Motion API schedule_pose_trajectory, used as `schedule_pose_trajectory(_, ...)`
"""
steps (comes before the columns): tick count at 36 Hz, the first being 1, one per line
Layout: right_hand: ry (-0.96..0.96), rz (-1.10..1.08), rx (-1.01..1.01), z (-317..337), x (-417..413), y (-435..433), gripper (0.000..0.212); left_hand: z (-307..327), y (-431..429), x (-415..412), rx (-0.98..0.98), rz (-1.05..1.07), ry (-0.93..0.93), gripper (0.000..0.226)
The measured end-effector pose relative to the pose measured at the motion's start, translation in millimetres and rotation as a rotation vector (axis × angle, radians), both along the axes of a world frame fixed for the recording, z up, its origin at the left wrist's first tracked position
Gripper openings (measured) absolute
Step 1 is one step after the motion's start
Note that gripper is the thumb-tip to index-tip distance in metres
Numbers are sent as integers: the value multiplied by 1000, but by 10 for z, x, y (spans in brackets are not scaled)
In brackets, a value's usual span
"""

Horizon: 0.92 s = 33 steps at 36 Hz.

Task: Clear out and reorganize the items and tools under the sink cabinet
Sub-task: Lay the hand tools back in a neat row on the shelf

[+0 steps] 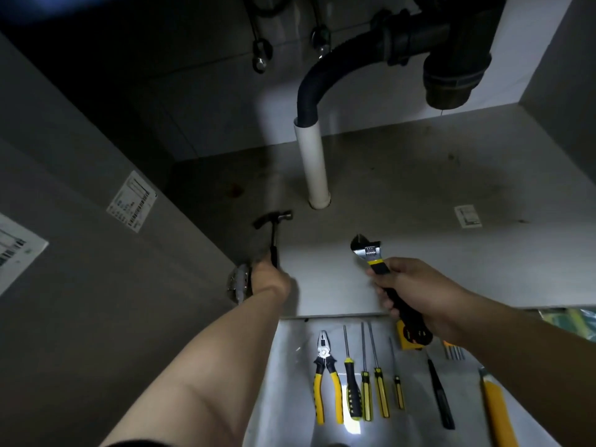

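My left hand [269,277] grips the handle of a black claw hammer [274,224], whose head points up over the left part of the grey cabinet floor [403,188]. My right hand [416,295] is closed around the black and yellow handle of an adjustable wrench [367,250], jaws pointing up and left above the cabinet's front edge. On the light floor in front of the cabinet lie yellow-handled pliers [325,372] and several screwdrivers [371,379] in a row.
A white drain pipe [312,166] rises from the cabinet floor to a black hose and trap [451,59]. Cabinet walls stand at left and right. A black-handled tool [440,395] and a yellow-handled tool [496,411] lie at right. A yellow object [408,341] sits under my right wrist.
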State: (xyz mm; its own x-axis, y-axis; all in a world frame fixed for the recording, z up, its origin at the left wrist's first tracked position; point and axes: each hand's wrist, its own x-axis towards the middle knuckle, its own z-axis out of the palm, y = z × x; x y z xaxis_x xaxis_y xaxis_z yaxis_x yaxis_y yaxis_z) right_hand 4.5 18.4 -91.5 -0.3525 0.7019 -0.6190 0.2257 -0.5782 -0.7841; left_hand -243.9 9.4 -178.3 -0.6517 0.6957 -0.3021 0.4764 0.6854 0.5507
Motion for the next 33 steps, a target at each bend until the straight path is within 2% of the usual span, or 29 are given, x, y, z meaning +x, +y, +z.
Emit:
schedule_pose_trajectory(4, 11, 35, -21, -56, -11, -19, 19, -9, 27, 3, -82, 20, 120, 52)
schedule_pose_trajectory(8, 45, 56, -47, -103, -22, -36, 21, -46, 34, 48, -12, 42, 134, 52)
schedule_pose_trajectory(15, 31, 103, -49, -120, 20, -2, 23, -134, -125, 183, -12, -15, 239, 75)
schedule_pose_trajectory(17, -39, 148, -10, -111, 12, 2, 22, -118, -214, 325, 75, -43, 264, 65)
schedule_pose_trajectory(19, -92, 154, 34, -97, 0, 2, 21, -41, -287, 545, 238, -62, 118, 40)
schedule_pose_trajectory(21, -101, 133, 58, -92, -4, 5, 18, 86, -365, 800, 319, -43, -261, 18)
schedule_pose_trajectory(22, -87, 113, 61, -87, -4, 5, 16, 175, -402, 921, 304, -38, -496, 17)
schedule_pose_trajectory(24, -53, 50, 46, -71, -15, 7, 13, 315, -451, 1103, 229, -112, -884, 35)
schedule_pose_trajectory(26, -52, -8, 34, -64, -29, 10, 18, 418, -488, 1219, 171, -207, -1097, 49)
schedule_pose_trajectory(28, -33, -65, 18, -60, -27, 12, 21, 480, -481, 1293, 174, -217, -1176, 46)
schedule_pose_trajectory(31, -33, -109, 39, -41, 23, 29, 29, 540, -410, 1343, 182, -223, -1114, 24)
schedule_pose_trajectory(33, -80, -103, 91, -25, 74, 47, 33, 542, -331, 1344, 204, -217, -1048, 19)
